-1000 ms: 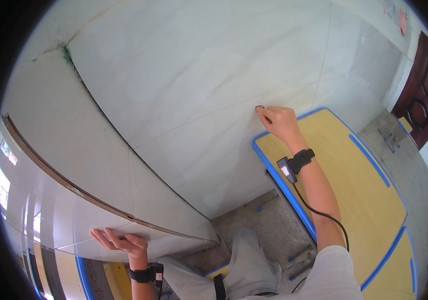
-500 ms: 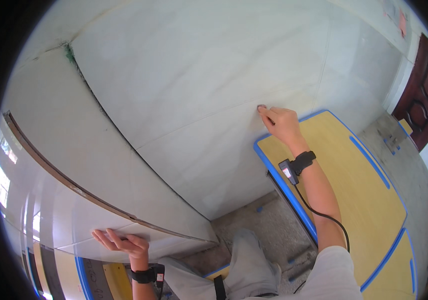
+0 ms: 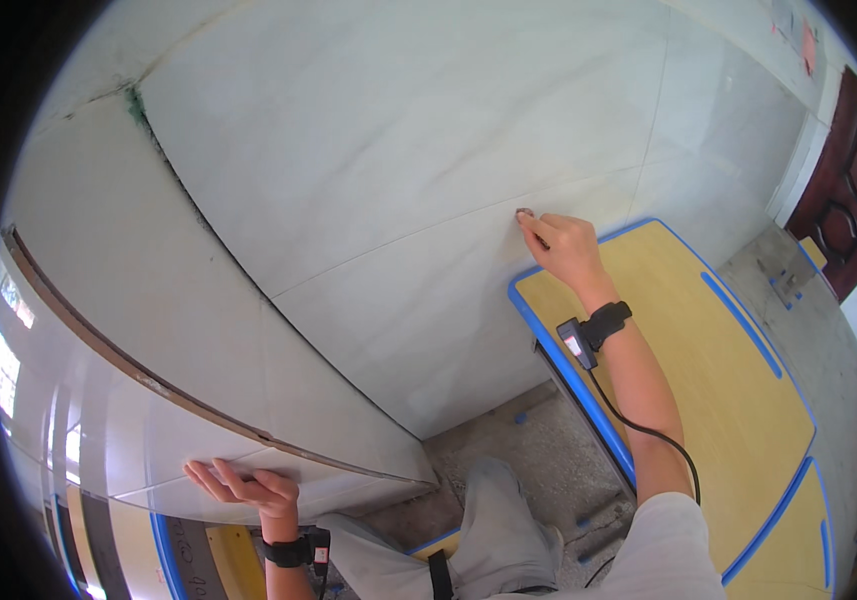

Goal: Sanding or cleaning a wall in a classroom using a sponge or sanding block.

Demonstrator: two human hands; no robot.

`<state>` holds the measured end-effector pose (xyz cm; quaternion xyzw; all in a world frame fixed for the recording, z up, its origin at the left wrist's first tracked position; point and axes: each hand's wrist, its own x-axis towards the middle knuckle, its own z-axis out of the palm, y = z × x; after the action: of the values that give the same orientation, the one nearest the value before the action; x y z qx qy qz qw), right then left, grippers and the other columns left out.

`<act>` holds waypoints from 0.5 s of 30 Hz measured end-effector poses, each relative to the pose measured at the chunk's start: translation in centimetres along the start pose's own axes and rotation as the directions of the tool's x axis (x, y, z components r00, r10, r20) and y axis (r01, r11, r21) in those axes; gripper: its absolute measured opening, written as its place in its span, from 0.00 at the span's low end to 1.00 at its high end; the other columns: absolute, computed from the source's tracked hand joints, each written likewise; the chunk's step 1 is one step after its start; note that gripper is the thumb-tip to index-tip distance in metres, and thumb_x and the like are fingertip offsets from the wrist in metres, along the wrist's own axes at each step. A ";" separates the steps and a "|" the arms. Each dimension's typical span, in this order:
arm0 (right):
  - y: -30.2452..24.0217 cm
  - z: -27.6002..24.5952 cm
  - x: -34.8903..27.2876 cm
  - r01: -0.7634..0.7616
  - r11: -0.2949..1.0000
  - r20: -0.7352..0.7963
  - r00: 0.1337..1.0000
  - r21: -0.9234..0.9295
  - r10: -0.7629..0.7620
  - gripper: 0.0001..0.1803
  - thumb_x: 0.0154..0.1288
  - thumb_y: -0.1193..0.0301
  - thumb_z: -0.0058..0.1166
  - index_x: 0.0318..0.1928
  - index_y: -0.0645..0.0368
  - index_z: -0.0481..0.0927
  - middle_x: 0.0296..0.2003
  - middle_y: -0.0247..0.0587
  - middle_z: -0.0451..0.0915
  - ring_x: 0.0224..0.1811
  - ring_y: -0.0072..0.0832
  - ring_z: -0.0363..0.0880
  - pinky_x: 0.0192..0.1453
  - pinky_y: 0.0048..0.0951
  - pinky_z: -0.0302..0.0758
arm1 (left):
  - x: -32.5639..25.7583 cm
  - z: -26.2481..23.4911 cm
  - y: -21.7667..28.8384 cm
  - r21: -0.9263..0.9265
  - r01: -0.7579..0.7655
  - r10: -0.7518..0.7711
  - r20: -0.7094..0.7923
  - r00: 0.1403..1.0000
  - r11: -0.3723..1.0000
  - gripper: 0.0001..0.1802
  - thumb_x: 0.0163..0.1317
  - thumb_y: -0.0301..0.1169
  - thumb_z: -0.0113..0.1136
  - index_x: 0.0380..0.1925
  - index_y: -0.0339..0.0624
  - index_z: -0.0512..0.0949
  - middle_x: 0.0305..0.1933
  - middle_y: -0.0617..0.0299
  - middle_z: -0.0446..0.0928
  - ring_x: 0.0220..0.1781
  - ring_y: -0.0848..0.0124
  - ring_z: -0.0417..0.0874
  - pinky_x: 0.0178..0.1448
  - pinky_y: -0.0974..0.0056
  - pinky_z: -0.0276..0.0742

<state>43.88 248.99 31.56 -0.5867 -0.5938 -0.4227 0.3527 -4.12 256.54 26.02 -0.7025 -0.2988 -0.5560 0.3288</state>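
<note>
At six o'clock the lower rim cut off the grey trousers point(image 3: 496, 525). Toward half past seven, the left hand point(image 3: 248, 488) leaned on a glossy, pale tiled panel point(image 3: 148, 430) with a rough brown edge; its palm was hidden, its fingers were loosely spread and bent, and I saw nothing in its hold. Out at two o'clock, the right hand point(image 3: 560, 245) was nearly closed, thumb and forefinger pinching a small dark piece point(image 3: 523, 212) against the wall point(image 3: 398, 150), too tiny and covered to identify. That wall was smooth, faintly veined tile with thin joints. The right forearm, banded at the wrist, rose from five o'clock, hiding part of the yellow, blue-edged counter point(image 3: 698, 370) at three o'clock. Beyond, between two and three, the lens's dark rim clipped a panelled, dark reddish-brown door point(image 3: 848, 190).
</note>
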 end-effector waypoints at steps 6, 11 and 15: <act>0.1 0.0 -0.3 0.002 1.000 0.056 0.998 -0.028 0.000 0.03 0.51 0.77 0.58 0.27 0.54 0.80 0.14 0.34 0.71 0.14 0.30 0.70 0.17 0.29 0.66 | -0.1 0.0 -0.3 0.004 0.000 0.000 0.009 1.000 1.000 0.28 0.67 0.37 0.35 0.64 0.34 0.55 0.70 0.38 0.46 0.71 0.40 0.47 0.71 0.37 0.44; 0.1 0.1 -0.4 -0.024 0.999 0.055 0.998 0.023 0.023 0.05 0.50 0.77 0.58 0.29 0.53 0.81 0.15 0.33 0.71 0.15 0.30 0.71 0.17 0.29 0.66 | 0.1 -0.1 0.0 0.008 -0.005 0.005 0.009 1.000 1.000 0.28 0.67 0.36 0.35 0.64 0.34 0.55 0.70 0.38 0.46 0.71 0.40 0.47 0.71 0.37 0.44; -0.2 -0.3 0.0 -0.053 0.998 -0.006 0.999 0.036 0.054 0.05 0.53 0.77 0.59 0.31 0.53 0.83 0.15 0.34 0.72 0.15 0.30 0.70 0.18 0.29 0.66 | -0.2 -0.1 0.1 -0.005 -0.002 0.002 0.014 1.000 1.000 0.28 0.66 0.36 0.35 0.64 0.34 0.55 0.70 0.38 0.45 0.71 0.39 0.47 0.71 0.37 0.44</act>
<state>43.70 248.75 31.67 -0.5944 -0.5842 -0.4044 0.3766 -4.12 256.37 25.87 -0.7075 -0.2987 -0.5516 0.3256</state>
